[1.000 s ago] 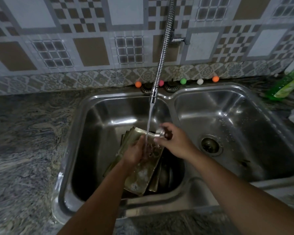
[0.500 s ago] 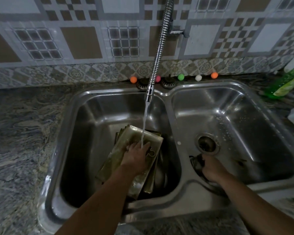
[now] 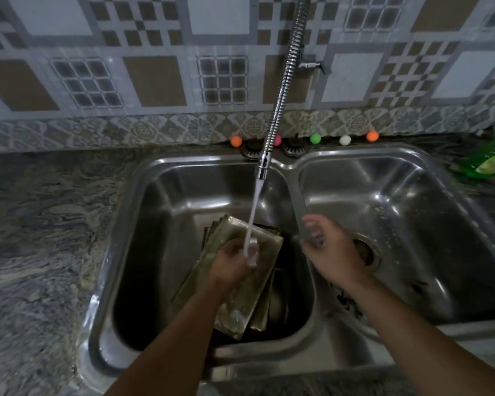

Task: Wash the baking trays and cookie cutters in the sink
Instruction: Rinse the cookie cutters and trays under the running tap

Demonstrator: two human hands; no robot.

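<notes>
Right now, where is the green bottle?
The green bottle lies on the counter at the far right, beside the sink's right basin.

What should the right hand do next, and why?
Probably move left to join the left hand, which holds a small cutter under the water stream. The right hand hovers, blurred, over the divider, apparently holding nothing.

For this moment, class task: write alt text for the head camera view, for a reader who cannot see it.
A left hand holds a small cookie cutter under the tap's stream, above stacked baking trays in the left basin of a steel double sink. The right hand hovers, blurred, over the divider.
</notes>
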